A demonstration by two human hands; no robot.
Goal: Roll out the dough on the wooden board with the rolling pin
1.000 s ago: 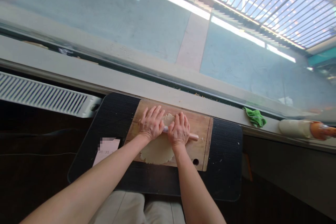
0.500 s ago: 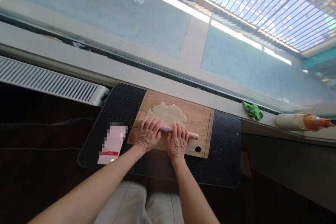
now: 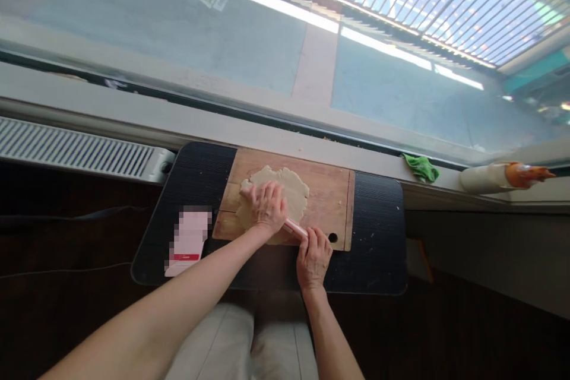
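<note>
A flattened sheet of pale dough [image 3: 294, 187] with a ragged edge lies on a wooden cutting board [image 3: 329, 190]. Across it, slanting down to the right, runs a slim whitish-pink rolling pin [image 3: 295, 228]. My left hand [image 3: 269, 208] is closed over the pin's upper part, above the dough, and hides much of the pin. At the board's front edge my right hand [image 3: 314, 258] grips the pin's lower right end, fingers curled around it. Between the two hands a short stretch of the pin shows.
The board rests on a small black table [image 3: 378, 231]. A pixelated pink item [image 3: 191, 237] lies at the table's left. Behind runs a windowsill [image 3: 356, 157] with a green cloth [image 3: 421, 167] and a white bottle with an orange top [image 3: 485, 178]. A radiator [image 3: 89, 148] stands left.
The rolling pin has turned from nearly level to a steeper slant. My left hand has moved up over the dough, while my right hand has shifted right and slightly down. The view has shifted a little.
</note>
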